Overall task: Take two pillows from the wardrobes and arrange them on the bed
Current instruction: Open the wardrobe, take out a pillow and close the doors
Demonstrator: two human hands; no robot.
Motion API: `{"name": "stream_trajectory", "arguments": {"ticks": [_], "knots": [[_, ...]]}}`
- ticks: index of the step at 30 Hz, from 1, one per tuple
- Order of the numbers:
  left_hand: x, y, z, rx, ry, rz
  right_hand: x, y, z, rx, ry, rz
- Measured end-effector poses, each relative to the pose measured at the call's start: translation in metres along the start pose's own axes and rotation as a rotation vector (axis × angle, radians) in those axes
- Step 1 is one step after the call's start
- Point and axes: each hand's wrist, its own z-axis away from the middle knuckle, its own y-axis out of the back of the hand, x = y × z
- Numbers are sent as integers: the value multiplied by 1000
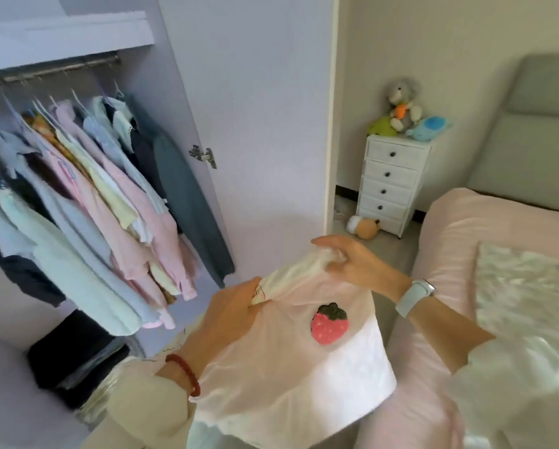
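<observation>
A pink and white pillow [291, 361] with a strawberry patch sits in front of me, between the open wardrobe [77, 176] and the bed [449, 241]. My left hand [226, 322] grips its upper left edge. My right hand [352, 260] pinches the bunched white fabric at its top corner. The bed on the right has a pink cover and a white fluffy blanket [527, 296]. A second pillow is not clearly in view.
Clothes hang on the wardrobe rail, with dark folded items [77, 354] below. The wardrobe door [255, 124] stands open. A white drawer chest [391, 183] with soft toys on top stands by the grey headboard [537, 134]. A plush toy [364, 226] lies on the floor.
</observation>
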Motion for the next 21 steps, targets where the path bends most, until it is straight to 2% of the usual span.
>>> {"name": "stream_trajectory", "arguments": {"ticks": [3,9,13,18,21], "knots": [[5,-28,-13,-97,2,52,18,11,-15,114,-101,-232],[-2,-28,-45,-153,40,52,22,19,-91,264,-99,-245],[-7,-23,-51,-187,72,12,13,20,-137,309,-90,-382],[-13,-19,-46,-143,109,-140,9,11,-147,448,-61,-404],[-11,-6,-34,-104,23,-311,0,-9,-129,440,5,-419]]}}
